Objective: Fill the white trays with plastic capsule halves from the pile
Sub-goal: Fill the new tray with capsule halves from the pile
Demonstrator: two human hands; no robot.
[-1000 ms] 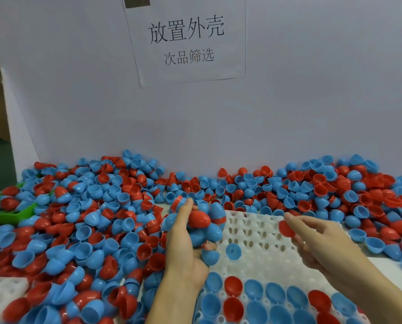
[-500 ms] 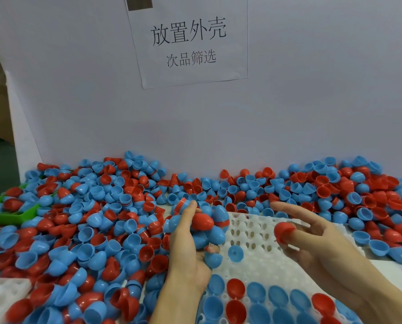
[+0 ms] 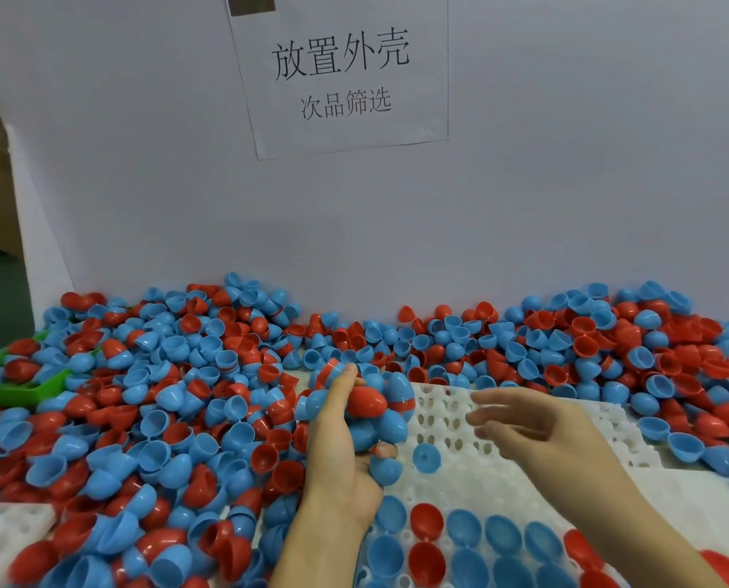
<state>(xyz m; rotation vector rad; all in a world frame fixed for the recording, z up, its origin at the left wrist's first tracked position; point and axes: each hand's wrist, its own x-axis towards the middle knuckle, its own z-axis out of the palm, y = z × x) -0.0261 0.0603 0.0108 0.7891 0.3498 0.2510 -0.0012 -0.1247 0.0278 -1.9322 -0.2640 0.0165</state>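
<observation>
A big pile of red and blue capsule halves [image 3: 176,418] covers the table's left and back. A white tray [image 3: 451,422] with round pockets lies in front of me; its near rows hold blue and red halves [image 3: 464,528], and one blue half [image 3: 426,457] sits alone farther up. My left hand [image 3: 341,451] grips a clump of several blue and red halves [image 3: 375,409] above the tray's left edge. To the right, my right hand [image 3: 524,422] hovers over the tray with fingers spread and blurred, holding nothing that I can see.
A second white tray [image 3: 2,532] pokes out at the lower left. A green scoop [image 3: 10,390] lies half buried at the left. A white board with a paper sign [image 3: 345,74] stands close behind the pile. More halves [image 3: 651,362] are heaped at the right.
My right hand pinched a red half before; now its fingers are spread with no half visible, and it has shifted left over the tray. My left hand keeps its clump.
</observation>
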